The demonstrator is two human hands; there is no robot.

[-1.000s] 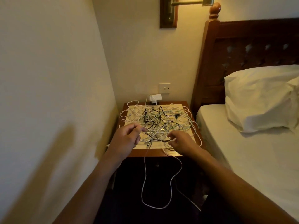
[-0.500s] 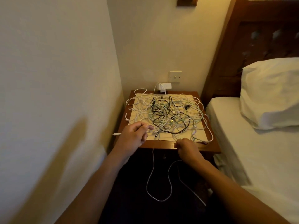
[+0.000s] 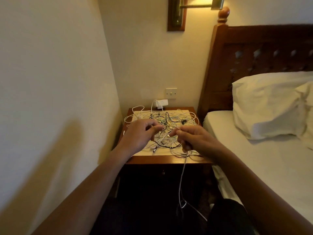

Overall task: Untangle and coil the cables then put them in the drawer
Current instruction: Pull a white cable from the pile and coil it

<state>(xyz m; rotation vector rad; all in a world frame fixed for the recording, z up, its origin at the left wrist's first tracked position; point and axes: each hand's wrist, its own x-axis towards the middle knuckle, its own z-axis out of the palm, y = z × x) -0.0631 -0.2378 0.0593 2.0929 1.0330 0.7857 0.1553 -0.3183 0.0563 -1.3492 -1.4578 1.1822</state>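
Centrally, the left hand (image 3: 138,135) and right hand (image 3: 194,139) pinch a white cable (image 3: 182,173), both grips closed, its tail hanging toward the lower frame. Behind them the tangled cables (image 3: 179,116) cover the tabletop (image 3: 160,161), left of the bed (image 3: 254,167).

Cream wall (image 3: 50,73) on L, cream back wall (image 3: 144,56), warm yellowish light. Brass wall lamp (image 3: 194,5) on dark wood mount (image 3: 176,17), top centre, lit. White switch plate (image 3: 171,93) low on back wall, just above wooden nightstand (image 3: 152,159) in the corner; pale mat (image 3: 149,152) on its top. R side: bed w/ dark carved headboard (image 3: 262,48), round finial (image 3: 223,13) on post, white sheet (image 3: 254,158), white pillow (image 3: 267,102) against headboard. Floor (image 3: 144,209) v. dark, detail unclear.
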